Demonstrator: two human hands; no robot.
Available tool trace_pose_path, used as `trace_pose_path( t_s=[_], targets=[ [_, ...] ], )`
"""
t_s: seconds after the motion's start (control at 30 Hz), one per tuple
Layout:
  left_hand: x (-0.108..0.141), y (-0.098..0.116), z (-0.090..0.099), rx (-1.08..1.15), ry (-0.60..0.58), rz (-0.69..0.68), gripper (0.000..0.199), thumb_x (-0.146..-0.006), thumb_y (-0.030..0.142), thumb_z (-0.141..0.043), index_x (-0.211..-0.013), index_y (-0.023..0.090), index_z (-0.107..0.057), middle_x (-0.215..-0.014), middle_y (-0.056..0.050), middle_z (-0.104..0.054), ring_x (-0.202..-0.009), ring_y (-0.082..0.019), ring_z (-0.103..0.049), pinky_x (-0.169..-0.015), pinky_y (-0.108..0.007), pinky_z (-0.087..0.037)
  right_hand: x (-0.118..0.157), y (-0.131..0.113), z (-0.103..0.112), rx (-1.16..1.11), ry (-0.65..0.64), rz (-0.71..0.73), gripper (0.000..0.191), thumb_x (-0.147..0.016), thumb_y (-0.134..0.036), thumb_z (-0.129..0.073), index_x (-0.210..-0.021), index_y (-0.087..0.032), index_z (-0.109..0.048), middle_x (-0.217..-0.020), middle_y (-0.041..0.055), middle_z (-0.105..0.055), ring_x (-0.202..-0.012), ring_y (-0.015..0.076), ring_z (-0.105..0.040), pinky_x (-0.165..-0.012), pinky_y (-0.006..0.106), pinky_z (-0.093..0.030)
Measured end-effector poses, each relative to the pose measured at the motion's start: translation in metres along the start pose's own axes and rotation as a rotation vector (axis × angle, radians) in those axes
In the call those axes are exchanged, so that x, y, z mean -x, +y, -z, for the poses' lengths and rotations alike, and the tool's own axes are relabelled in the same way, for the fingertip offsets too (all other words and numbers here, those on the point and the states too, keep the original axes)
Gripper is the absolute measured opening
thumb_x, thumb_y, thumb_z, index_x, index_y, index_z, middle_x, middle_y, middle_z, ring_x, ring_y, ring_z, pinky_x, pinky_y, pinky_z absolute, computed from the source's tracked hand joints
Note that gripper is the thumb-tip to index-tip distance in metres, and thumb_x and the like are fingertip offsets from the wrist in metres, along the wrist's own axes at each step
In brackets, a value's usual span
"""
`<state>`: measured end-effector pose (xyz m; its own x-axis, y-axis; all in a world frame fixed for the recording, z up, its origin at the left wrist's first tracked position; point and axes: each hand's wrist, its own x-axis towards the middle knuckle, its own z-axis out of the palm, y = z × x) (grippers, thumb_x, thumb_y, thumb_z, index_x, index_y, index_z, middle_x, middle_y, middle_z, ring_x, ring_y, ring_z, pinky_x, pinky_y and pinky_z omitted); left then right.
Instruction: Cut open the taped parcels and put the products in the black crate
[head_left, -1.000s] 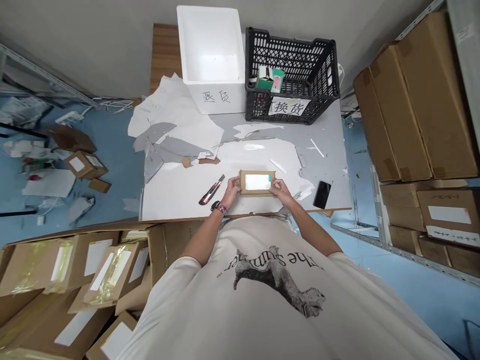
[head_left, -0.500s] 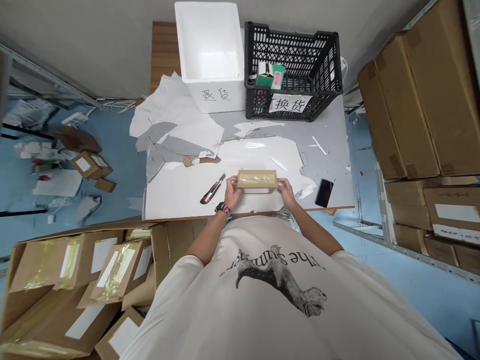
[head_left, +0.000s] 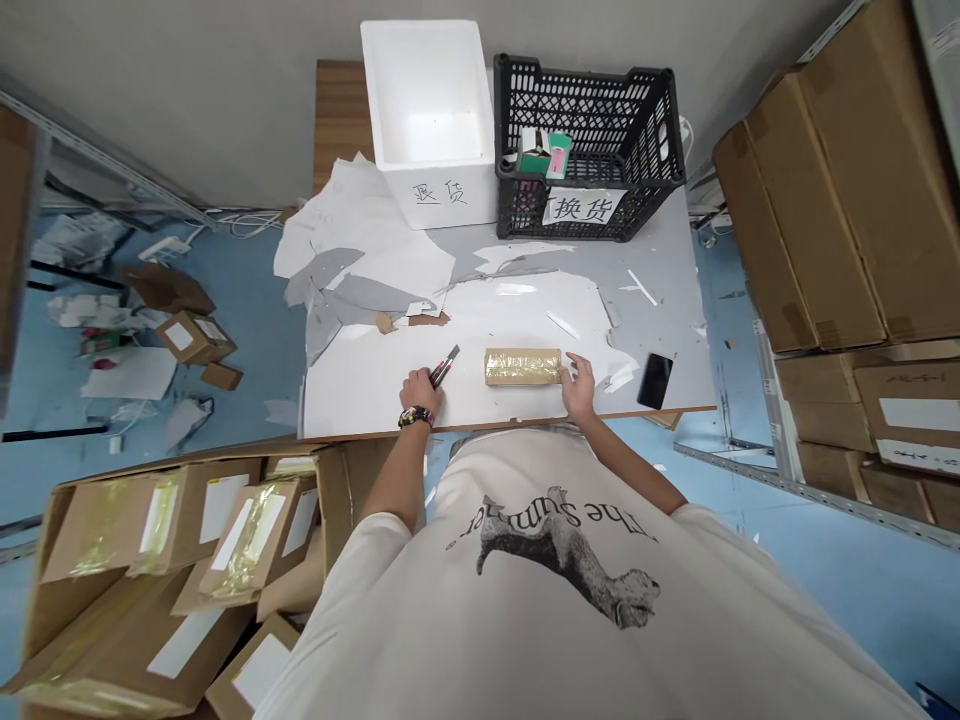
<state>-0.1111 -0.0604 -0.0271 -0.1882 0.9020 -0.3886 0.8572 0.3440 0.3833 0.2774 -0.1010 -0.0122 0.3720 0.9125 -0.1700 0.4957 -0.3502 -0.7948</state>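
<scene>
A small brown carton (head_left: 523, 367) with shiny tape along its top lies on the white-covered table near the front edge. My left hand (head_left: 421, 392), with a dark patterned band at the wrist, is closed around the handle of a red and black box cutter (head_left: 448, 364), whose tip points away to the upper right. At the carton's right end rests my right hand (head_left: 577, 387), its fingers apart and the fingertips beside the carton.
Behind stand a white foam box (head_left: 442, 195) and a black crate (head_left: 585, 215) holding small green boxes. A black phone (head_left: 655, 381) lies right of my right hand. Torn paper covers the tabletop (head_left: 352, 395). A large carton of parcels (head_left: 337, 490) stands front left.
My left hand has left the carton, moved left and taken hold of the box cutter. The carton now lies flat with its taped side up. My right hand stays at its right end.
</scene>
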Motion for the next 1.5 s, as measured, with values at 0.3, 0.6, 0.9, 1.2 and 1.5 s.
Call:
trace_pose_path(
  t_s=[0.3,0.6,0.9,1.2,1.5],
  targets=[
    [0.007,0.048,0.012,0.513,0.079,0.185,0.035,-0.096,0.044,-0.08,-0.122,0.022,-0.076,-0.116,-0.01,-0.084,-0.108,-0.027,-0.08,-0.1,-0.039,-0.063,0.008,-0.068,0.002,-0.195,-0.066,0.059,0.046,-0.106,-0.051,-0.059,-0.14,-0.024,-0.073,-0.143,0.0144,-0.077,-0.134,0.0279,-0.071,-0.123,0.047,-0.058],
    [0.038,0.092,0.003,0.595,0.018,-0.371,0.046,-0.102,0.05,-0.077,-0.139,0.023,-0.08,-0.139,-0.013,-0.082,-0.112,-0.029,-0.08,-0.094,-0.043,-0.068,-0.013,-0.104,-0.018,-0.72,-0.367,-0.354,0.049,-0.104,-0.056,-0.074,-0.14,-0.029,-0.056,-0.078,-0.0085,-0.064,-0.068,0.0169,-0.067,-0.07,0.032,-0.067],
    [-0.015,0.079,-0.027,0.496,-0.353,-0.55,0.12,-0.081,0.058,-0.097,-0.182,0.026,-0.041,-0.18,-0.017,-0.054,-0.16,-0.043,-0.059,-0.128,-0.056,-0.055,-0.027,-0.097,0.045,0.235,-0.58,-0.018,0.072,-0.106,-0.024,-0.048,-0.177,-0.015,-0.043,-0.114,0.0094,-0.081,-0.072,0.0209,-0.073,-0.081,0.039,-0.069],
    [-0.017,0.077,-0.034,0.544,-0.341,-0.54,0.114,-0.075,0.061,-0.097,-0.174,0.027,-0.053,-0.168,-0.013,-0.067,-0.153,-0.04,-0.064,-0.121,-0.05,-0.058,-0.025,-0.161,0.031,0.954,-0.846,0.568,0.055,-0.117,-0.018,-0.043,-0.169,-0.029,-0.059,-0.145,0.0128,-0.082,-0.126,0.033,-0.079,-0.104,0.039,-0.058],
    [-0.015,0.079,-0.033,0.486,-0.328,-0.555,0.109,-0.078,0.059,-0.095,-0.173,0.029,-0.051,-0.156,-0.009,-0.075,-0.141,-0.036,-0.073,-0.115,-0.043,-0.059,-0.028,-0.176,0.004,1.155,-0.897,0.658,0.06,-0.109,-0.003,-0.045,-0.162,-0.026,-0.06,-0.137,0.018,-0.082,-0.122,0.0332,-0.082,-0.1,0.038,-0.059]
  ],
)
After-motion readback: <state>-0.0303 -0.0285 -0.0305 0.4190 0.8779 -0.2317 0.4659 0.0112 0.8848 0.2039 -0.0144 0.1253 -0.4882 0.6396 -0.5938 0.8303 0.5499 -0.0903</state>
